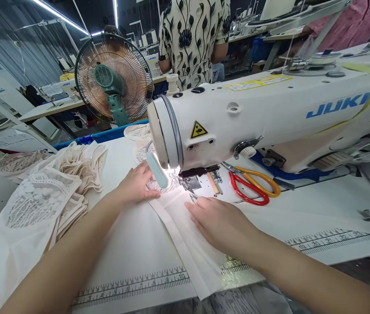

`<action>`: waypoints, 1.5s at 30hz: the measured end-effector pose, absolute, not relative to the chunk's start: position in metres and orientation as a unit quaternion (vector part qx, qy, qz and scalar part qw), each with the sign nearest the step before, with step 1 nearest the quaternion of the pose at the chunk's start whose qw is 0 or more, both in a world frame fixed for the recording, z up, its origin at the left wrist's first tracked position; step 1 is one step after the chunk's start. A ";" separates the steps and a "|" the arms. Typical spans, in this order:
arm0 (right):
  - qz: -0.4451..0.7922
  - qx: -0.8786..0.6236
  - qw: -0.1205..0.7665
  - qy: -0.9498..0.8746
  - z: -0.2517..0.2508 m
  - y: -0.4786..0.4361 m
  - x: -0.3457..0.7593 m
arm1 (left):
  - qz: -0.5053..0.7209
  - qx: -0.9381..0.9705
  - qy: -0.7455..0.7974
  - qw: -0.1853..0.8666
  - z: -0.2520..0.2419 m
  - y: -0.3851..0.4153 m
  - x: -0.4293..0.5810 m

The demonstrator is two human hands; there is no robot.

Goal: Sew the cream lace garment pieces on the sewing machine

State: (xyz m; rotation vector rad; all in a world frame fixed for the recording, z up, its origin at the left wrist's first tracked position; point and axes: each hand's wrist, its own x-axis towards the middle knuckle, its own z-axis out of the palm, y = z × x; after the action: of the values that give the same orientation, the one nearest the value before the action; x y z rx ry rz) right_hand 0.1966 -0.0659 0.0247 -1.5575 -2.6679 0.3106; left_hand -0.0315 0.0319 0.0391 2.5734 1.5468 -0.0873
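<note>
White lace-and-fabric garment piece (185,226) lies under the head of a sewing machine (211,126), its plain end trailing toward the table's front edge. My left hand (136,182) rests flat on the lace part, left of the needle area, thumb stretched out. My right hand (216,218) is closed beside the fabric, to the right. From its fingertips juts a thin metal pointed tool (193,196); its exact kind is hard to make out. A pale blue-green guard (157,170) and the bright machine light partly hide the needle.
Red-handled scissors (248,189) and orange-handled scissors (263,179) lie right of the needle. A pile of lace bra pieces (46,192) sits at left. Printed ruler markings (139,283) line the front edge. Behind stand a fan (113,80) and a person (193,39).
</note>
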 end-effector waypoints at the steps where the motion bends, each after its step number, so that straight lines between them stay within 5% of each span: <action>1: 0.100 -0.473 0.055 -0.874 0.022 -0.070 0.201 | -0.017 0.851 0.522 0.050 0.040 0.021 -0.028; 7: 0.112 -0.296 0.197 -0.928 -0.006 -0.087 0.227 | -0.005 0.877 0.479 0.034 0.023 -0.053 0.000; 15: 0.113 -0.289 0.227 -0.923 -0.015 -0.090 0.231 | -0.103 0.877 0.468 0.028 0.010 -0.069 0.011; 38: 0.145 -0.299 0.255 -0.908 -0.013 -0.090 0.232 | -0.077 0.870 0.484 0.057 0.014 -0.021 -0.002; 45: 0.121 -0.348 0.250 -0.895 -0.009 -0.088 0.246 | 0.031 0.963 0.258 0.071 0.020 -0.056 0.019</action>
State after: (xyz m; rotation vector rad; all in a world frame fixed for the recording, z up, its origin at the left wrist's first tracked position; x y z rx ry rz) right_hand 0.2456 -0.0877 -0.0094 -0.9474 -2.4374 0.3299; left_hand 0.0188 -0.0556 0.0198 2.8956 0.7768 0.0936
